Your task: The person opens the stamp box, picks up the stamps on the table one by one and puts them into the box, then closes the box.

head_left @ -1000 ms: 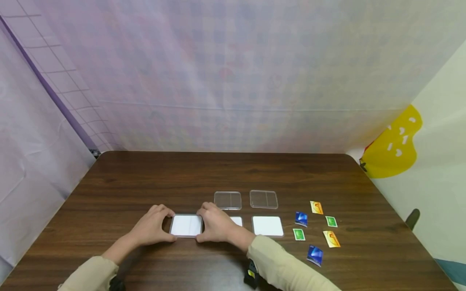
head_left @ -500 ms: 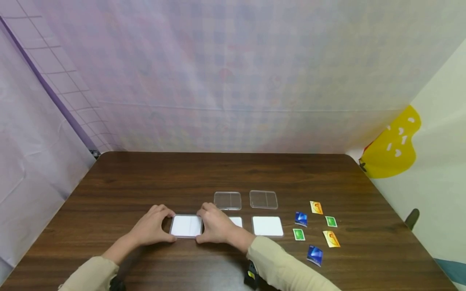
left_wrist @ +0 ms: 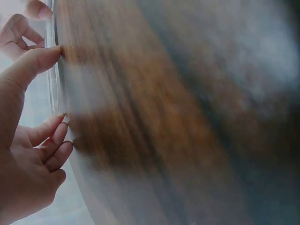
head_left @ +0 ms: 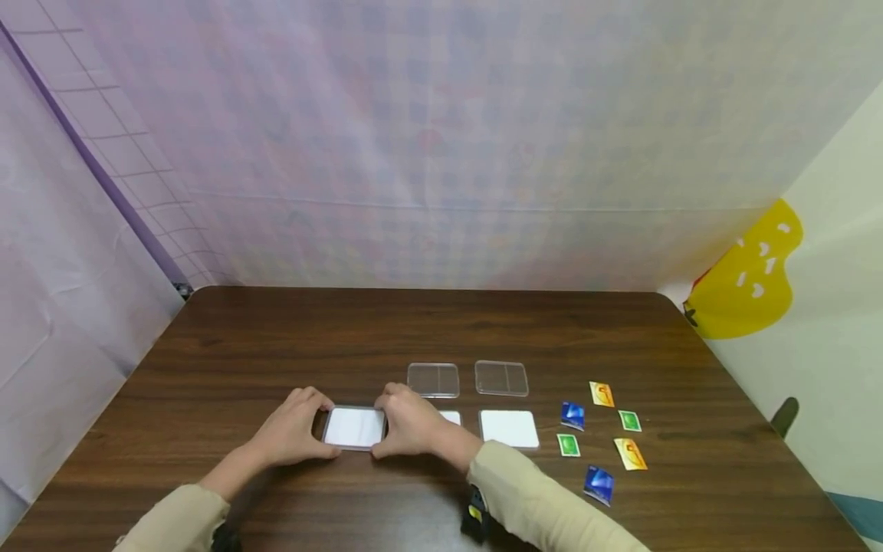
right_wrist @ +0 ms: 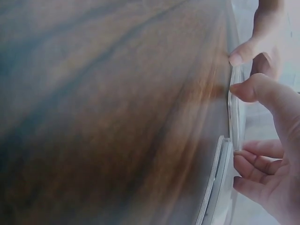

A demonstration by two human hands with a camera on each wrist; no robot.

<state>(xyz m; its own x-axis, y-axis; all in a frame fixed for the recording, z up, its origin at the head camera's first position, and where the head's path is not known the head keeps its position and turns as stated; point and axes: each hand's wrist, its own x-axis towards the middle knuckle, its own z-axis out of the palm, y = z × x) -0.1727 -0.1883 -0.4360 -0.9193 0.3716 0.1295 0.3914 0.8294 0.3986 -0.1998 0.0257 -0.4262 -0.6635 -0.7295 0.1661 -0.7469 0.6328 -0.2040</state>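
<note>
A flat clear plastic case (head_left: 354, 427) with a white face lies on the table between both hands. My left hand (head_left: 295, 429) holds its left end in the head view, thumb at the near corner and fingers at the far one. My right hand (head_left: 410, 425) grips the right end the same way. From the side, the right wrist view shows the clear rim of the case (right_wrist: 236, 108) between the thumbs and fingers. A second white-faced case (head_left: 451, 417) is mostly hidden behind the right hand. Another white-faced case (head_left: 509, 428) lies uncovered to its right.
Two transparent lids, a left lid (head_left: 433, 380) and a right lid (head_left: 501, 378), lie behind the cases. Off to the right are scattered small pieces in pairs: blue pieces (head_left: 599, 484), orange pieces (head_left: 631, 454) and green pieces (head_left: 569, 445). Everything rests on a dark wooden table (head_left: 414, 326).
Both hands stay on the same case in nearly the same place. The left thumb has shifted very slightly right along the near edge.
</note>
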